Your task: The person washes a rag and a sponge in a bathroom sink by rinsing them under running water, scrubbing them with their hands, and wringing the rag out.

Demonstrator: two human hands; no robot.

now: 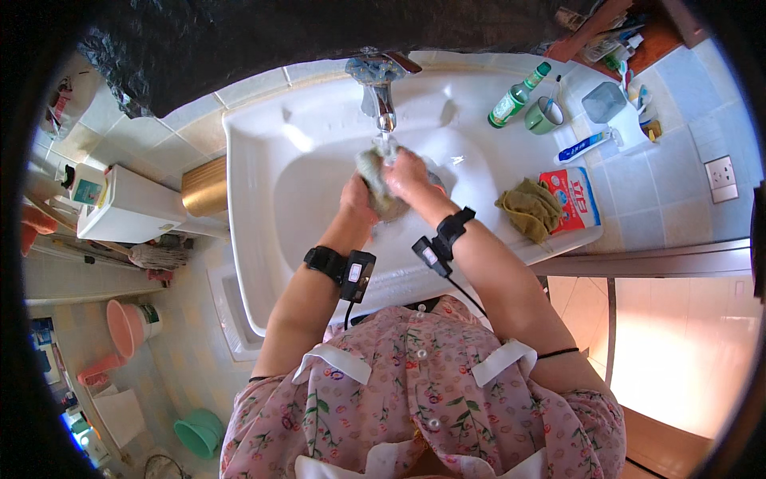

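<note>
Under the chrome faucet [386, 114] of a white washbasin [311, 173], both my hands hold a wet, pale greenish cloth [374, 173]. Water from the spout falls on its upper end. My left hand [358, 200] grips the cloth from the left side, lower down. My right hand [408, 172] is closed on its upper right part. Something grey and orange, partly hidden by my right hand, shows just to the right. A patterned cloth [374, 70] is wrapped around the faucet's base.
A green glass bottle [516, 99], a green mug [543, 115] and a blue toothpaste tube [581, 148] stand or lie at the basin's right. An olive cloth [531, 209] lies against a red-and-white detergent packet [571, 200]. Black plastic sheeting [299, 30] hangs across the top.
</note>
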